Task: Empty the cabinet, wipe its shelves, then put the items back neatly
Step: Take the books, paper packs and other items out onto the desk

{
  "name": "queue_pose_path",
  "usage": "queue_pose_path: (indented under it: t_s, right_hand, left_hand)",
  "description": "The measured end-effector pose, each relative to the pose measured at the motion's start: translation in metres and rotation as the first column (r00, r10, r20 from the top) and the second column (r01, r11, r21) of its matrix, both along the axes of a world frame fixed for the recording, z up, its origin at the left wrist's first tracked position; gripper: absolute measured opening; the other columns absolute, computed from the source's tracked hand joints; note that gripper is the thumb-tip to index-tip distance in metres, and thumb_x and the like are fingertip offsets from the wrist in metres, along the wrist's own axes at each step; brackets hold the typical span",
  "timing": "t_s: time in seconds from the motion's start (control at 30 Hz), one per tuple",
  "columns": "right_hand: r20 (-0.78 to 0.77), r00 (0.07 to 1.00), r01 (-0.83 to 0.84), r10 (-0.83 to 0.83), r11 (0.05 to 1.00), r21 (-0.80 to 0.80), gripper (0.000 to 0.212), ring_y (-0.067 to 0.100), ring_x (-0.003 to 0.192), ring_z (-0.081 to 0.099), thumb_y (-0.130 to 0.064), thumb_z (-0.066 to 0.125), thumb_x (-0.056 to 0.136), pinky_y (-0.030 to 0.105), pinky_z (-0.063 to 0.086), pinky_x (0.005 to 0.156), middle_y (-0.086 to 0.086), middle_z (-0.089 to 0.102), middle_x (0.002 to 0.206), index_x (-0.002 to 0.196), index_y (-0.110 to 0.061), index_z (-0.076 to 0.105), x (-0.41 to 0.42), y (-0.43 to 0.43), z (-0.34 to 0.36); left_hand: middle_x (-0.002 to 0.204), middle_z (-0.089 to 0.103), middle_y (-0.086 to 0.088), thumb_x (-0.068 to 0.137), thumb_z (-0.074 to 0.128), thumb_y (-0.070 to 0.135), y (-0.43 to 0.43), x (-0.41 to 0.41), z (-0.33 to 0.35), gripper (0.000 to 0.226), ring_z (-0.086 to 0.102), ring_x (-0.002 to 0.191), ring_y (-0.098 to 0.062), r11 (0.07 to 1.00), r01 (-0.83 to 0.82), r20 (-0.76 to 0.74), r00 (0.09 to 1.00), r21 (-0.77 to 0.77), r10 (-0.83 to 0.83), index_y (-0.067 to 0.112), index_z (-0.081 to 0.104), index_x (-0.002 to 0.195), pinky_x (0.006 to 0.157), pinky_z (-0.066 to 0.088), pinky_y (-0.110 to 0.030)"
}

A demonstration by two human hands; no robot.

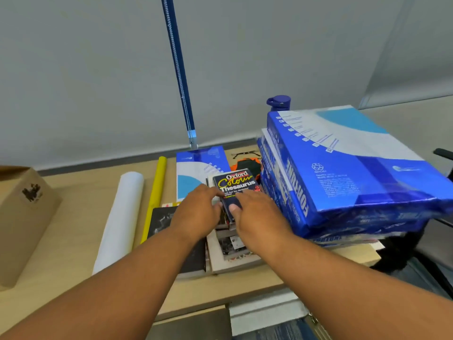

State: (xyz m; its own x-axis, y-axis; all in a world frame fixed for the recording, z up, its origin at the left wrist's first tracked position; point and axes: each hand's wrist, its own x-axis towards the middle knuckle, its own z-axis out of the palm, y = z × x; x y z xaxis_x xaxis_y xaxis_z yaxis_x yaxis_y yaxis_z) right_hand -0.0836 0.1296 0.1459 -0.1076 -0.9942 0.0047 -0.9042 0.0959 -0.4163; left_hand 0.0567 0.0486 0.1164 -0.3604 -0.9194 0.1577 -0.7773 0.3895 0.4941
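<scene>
Oxford Colour Thesaurus (236, 184) sits on top of a small book stack on the worktop (81, 204), dead centre. Its long axis runs roughly 12 to 6 o'clock and its near end is under the hands. It lies at 12 o'clock from both wrists. Left hand (198, 212) has its fingers curled onto the book's 9 o'clock edge. Right hand (257, 214) grips the 3 o'clock edge with the thumb pressed on the cover. Both are equally near, so it reads as a two-hand hold.

Under it are a pale book (232, 258) and, at 8 o'clock, a dark book (169, 222).

Room at 3 o'clock is tight: the stack of blue paper reams (343, 173) stands just beside the thesaurus and leans out over the stack below it, so a bump there could slide it. At 12 o'clock lie a flat paper ream (196, 163), an orange-and-dark item (245, 165) and glasses (245, 153). At 9 o'clock lie a yellow roll (157, 192) and a white roll (122, 217), both with long axes 12 to 6, and further out a cardboard box (24, 212).

Best clearance looks to be straight up, then back toward 6 o'clock over the worktop's near edge. The cabinet is not clearly in view, so the stage could be emptying or restocking.
</scene>
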Motion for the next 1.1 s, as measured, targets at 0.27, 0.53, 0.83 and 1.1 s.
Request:
queue_pose_path:
  t_s: [0.27,0.53,0.83,1.1]
  right_hand:
    - [-0.136,0.991,0.023,-0.008,0.994,0.108,0.066,0.024,0.154,-0.010,-0.055,0.015,0.104,0.051,-0.014,0.121,0.002,-0.002,0.169,0.160,-0.022,0.008,0.003,-0.023,-0.039]
    - [-0.135,0.974,0.172,-0.184,0.980,-0.096,0.032,0.025,0.114,0.054,-0.037,0.044,0.091,0.047,0.044,0.101,-0.004,0.060,0.121,0.115,-0.027,0.063,0.031,-0.087,-0.038]
    - [-0.181,0.937,0.279,-0.297,0.953,-0.121,0.012,0.019,0.090,0.045,-0.034,0.042,0.095,0.039,0.045,0.086,-0.007,0.050,0.096,0.093,-0.027,0.051,0.030,-0.112,-0.038]
    - [-0.140,0.939,0.310,-0.315,0.949,-0.057,0.041,0.019,0.132,0.042,-0.044,0.031,0.097,0.043,0.035,0.114,-0.009,0.053,0.134,0.127,-0.032,0.057,0.024,-0.115,-0.040]
  left_hand:
    - [0.119,0.065,0.001,0.102,0.056,0.026,-0.091,-0.018,-0.021,0.022,0.059,0.101,-0.013,0.992,-0.114,-0.129,0.984,0.060,0.121,0.025,0.069,0.119,0.078,0.041,-0.019]
    - [0.111,0.073,0.002,0.095,0.066,0.027,-0.229,-0.044,-0.052,0.015,0.064,0.104,-0.016,0.952,0.229,0.041,0.969,0.204,-0.242,0.021,0.076,0.105,0.085,0.044,-0.022]
    - [0.147,0.050,0.004,0.092,0.067,0.048,-0.299,-0.127,-0.104,0.054,0.044,0.136,-0.022,0.791,0.547,0.415,0.674,0.275,-0.611,0.033,0.054,0.142,0.111,0.035,-0.046]
    - [0.119,0.062,-0.003,0.088,0.069,0.023,-0.304,-0.152,-0.125,0.027,0.057,0.108,-0.027,0.774,0.592,0.473,0.628,0.223,-0.617,0.029,0.064,0.113,0.087,0.043,-0.037]
